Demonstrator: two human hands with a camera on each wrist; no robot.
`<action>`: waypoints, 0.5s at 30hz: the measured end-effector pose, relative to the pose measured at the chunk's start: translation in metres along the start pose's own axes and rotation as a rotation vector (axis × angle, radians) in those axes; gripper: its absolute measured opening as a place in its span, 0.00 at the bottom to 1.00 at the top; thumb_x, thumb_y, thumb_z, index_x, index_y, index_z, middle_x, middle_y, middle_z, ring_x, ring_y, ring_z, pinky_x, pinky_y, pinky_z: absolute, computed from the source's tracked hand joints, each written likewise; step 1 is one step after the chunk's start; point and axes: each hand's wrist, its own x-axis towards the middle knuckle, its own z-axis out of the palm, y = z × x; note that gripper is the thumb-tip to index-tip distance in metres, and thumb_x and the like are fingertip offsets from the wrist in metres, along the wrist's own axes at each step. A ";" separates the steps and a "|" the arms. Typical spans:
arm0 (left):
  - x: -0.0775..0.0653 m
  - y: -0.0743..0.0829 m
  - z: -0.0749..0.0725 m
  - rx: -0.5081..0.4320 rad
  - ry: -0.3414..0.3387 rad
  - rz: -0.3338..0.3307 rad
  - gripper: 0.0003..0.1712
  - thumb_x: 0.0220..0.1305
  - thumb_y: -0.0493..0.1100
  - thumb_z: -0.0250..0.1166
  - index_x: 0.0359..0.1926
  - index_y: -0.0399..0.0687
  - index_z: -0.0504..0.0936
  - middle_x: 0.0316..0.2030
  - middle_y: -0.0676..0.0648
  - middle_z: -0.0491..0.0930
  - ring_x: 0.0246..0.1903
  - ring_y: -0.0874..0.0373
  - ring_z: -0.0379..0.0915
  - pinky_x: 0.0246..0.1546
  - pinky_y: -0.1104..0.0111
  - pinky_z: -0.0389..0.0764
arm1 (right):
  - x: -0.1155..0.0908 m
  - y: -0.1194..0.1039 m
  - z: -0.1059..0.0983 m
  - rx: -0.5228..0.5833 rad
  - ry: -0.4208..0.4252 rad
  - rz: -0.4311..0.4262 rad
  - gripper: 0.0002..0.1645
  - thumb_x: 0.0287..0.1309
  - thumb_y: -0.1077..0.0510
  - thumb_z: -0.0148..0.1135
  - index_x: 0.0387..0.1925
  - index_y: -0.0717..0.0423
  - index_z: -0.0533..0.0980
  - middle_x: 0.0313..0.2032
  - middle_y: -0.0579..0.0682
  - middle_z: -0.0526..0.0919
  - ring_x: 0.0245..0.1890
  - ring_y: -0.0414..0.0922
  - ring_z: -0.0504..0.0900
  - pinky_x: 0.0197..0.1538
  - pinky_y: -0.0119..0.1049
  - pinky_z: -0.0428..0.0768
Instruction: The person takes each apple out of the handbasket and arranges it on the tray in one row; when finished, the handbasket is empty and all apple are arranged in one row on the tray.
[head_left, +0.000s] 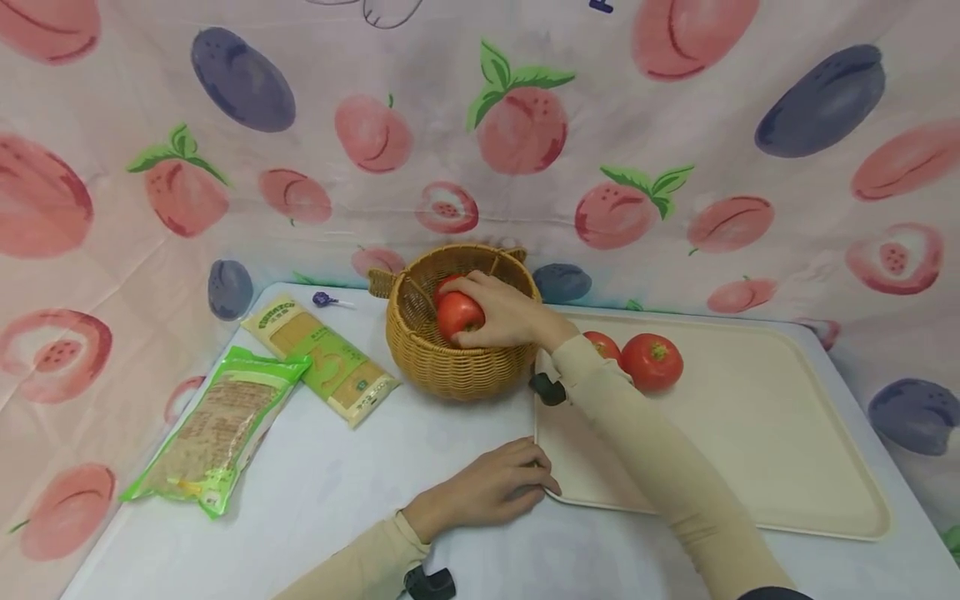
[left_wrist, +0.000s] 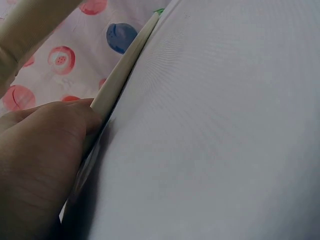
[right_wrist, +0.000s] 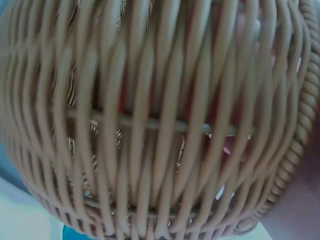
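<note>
In the head view my right hand [head_left: 498, 310] reaches over the rim of a brown wicker basket [head_left: 461, 372], its fingers and thumb curved round a red apple [head_left: 460, 315]. Another red fruit behind it is partly covered by the fingers. Woven basket wall [right_wrist: 170, 100] fills the right wrist view, with red showing through the gaps. My left hand [head_left: 491, 487] grips the near left corner of a cream tray [head_left: 750, 433]. Seen from the left wrist, that hand [left_wrist: 45, 145] holds the tray's edge [left_wrist: 117, 82] beside the white tabletop.
Two red apples [head_left: 652, 362] are on the tray, one partly behind my right sleeve. Left of the basket lie a yellow-green noodle packet [head_left: 322, 354], a green-edged bag of brown food [head_left: 221, 425] and a purple-wrapped lollipop [head_left: 324, 299]. A fruit-print cloth [head_left: 450, 100] hangs behind.
</note>
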 end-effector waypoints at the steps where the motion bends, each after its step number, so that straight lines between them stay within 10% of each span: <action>1: 0.000 0.000 0.000 0.002 0.000 0.001 0.12 0.61 0.42 0.53 0.43 0.62 0.77 0.39 0.61 0.68 0.43 0.72 0.60 0.46 0.84 0.64 | -0.002 0.000 0.001 0.007 0.026 -0.001 0.39 0.42 0.37 0.58 0.58 0.35 0.59 0.49 0.43 0.64 0.46 0.40 0.68 0.45 0.39 0.77; 15: -0.001 -0.002 0.003 -0.011 0.006 -0.005 0.11 0.61 0.43 0.53 0.43 0.61 0.77 0.40 0.61 0.68 0.45 0.72 0.60 0.52 0.81 0.65 | -0.022 -0.003 0.009 0.136 0.340 -0.056 0.40 0.42 0.36 0.59 0.59 0.35 0.60 0.53 0.40 0.63 0.47 0.38 0.69 0.45 0.40 0.78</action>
